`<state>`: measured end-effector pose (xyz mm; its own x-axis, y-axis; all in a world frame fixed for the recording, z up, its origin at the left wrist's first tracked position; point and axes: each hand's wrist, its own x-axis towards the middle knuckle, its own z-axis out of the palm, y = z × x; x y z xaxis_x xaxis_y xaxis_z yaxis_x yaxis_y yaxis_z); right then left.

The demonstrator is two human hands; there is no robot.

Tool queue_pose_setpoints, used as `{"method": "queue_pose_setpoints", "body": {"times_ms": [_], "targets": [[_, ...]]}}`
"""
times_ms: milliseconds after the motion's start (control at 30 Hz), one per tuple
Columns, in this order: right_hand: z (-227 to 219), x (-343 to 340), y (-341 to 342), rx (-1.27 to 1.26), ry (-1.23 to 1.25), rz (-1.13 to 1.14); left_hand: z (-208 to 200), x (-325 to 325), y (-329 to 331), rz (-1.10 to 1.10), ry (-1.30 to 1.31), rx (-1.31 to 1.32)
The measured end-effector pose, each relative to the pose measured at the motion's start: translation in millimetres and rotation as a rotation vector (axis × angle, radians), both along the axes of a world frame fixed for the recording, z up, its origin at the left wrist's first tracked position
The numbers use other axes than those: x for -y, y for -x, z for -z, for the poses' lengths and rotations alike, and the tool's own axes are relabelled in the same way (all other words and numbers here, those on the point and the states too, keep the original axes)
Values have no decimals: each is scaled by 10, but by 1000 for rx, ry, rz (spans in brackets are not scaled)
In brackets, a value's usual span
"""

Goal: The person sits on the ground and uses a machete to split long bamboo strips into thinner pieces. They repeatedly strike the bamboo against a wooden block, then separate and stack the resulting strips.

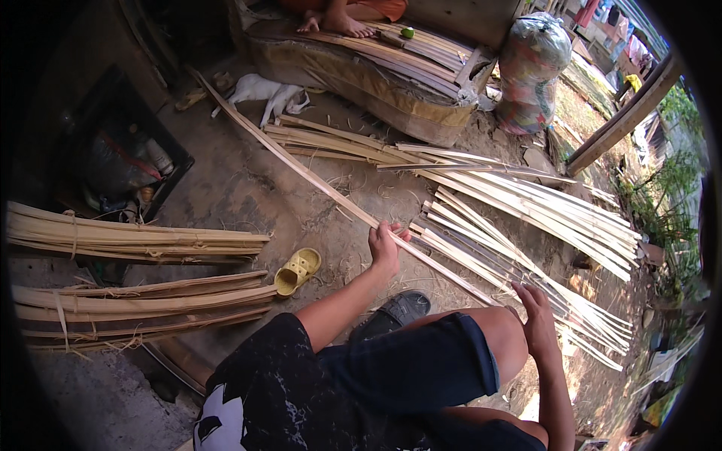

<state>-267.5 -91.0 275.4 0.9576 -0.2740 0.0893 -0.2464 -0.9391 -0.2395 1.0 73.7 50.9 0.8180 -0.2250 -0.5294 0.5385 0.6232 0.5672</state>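
My left hand is closed around a long, pale bamboo strip. The strip slants from the far left, above the floor, down to my raised knee. Beside that knee is my right hand, its fingers stretched out and slightly bent, close to the strip's near end. I see nothing held in it, though its palm side is partly hidden. Loose bamboo strips lie fanned out on the ground just beyond both hands.
Tied bundles of strips stand at left, near a yellow clog. A white cat lies by a worn sofa, where another person's bare feet rest. A filled plastic sack and a wooden post are at far right.
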Motion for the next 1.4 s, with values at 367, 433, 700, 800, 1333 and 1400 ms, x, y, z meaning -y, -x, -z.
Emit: {"method": "queue_pose_setpoints", "body": {"times_ms": [367,433,700,800,1333,1400], "targets": [[-202,168,662,-111,373,279,-138,-362,431,487,-93,-20],[-216,245,888,-24,490,267,112,-616,-123,198,14,-118],[-291,350,1347,222,795,190,-335,-945,-1992,76,322,119],[-263,420,1506,226,785,306,-659,-533,-2080,-48,193,-81],[-653,279,1123,167,530,133,-1217,-246,-1582,-85,239,-85],[-618,229,1102,280,627,82,-1273,-269,-1482,-116,262,-83]]}}
